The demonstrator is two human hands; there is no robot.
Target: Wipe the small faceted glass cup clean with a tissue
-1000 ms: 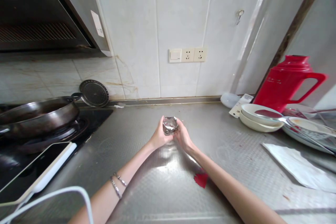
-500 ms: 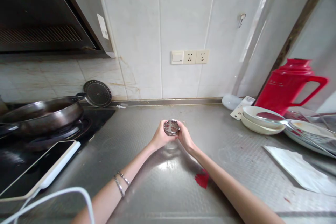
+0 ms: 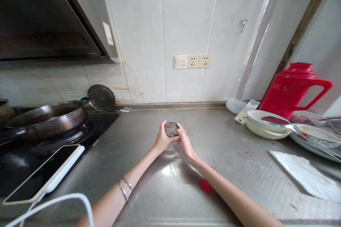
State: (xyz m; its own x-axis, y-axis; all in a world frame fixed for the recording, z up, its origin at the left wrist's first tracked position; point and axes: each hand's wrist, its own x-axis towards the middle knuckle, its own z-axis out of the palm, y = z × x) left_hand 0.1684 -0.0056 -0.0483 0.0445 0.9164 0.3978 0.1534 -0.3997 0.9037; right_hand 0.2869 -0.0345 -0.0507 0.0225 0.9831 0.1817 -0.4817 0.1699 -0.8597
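Observation:
A small round glass-like container with a dark, shiny rim is between both hands above the middle of the metal counter. My left hand wraps round its left side, and my right hand grips its right side. The fingers of the two hands meet below it. Partly hidden by my right forearm, a red piece lies on the counter.
On the left are a hob with a steel pan, a phone with a white cable, and a round black plate. On the right stand a red thermos, stacked bowls and a white paper.
The view has shifted slightly, so the surroundings appear a little lower. Both hands still hold the container, and it looks turned or tilted a little, with its inside appearing greyer.

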